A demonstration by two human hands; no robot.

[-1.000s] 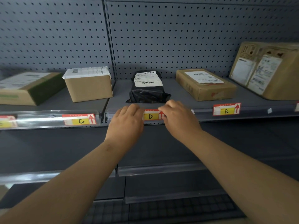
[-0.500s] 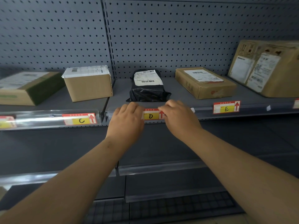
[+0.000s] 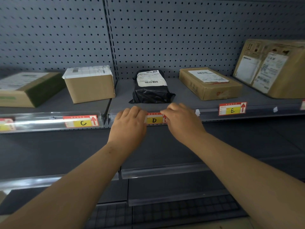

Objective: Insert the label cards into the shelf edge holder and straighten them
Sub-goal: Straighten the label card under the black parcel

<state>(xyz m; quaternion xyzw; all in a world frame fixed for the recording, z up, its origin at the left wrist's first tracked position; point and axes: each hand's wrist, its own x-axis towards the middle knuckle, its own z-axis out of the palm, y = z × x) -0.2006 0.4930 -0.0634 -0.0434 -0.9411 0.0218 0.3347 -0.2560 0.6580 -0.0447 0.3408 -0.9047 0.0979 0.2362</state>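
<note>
Between left hand (image 3: 129, 128) and right hand (image 3: 182, 123) sits the D card (image 3: 154, 120).

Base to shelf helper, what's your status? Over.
Left hand at left end of D card, right hand at right end, grips hidden. D card seated in shelf edge holder, looks level. Nothing blocking.
</note>
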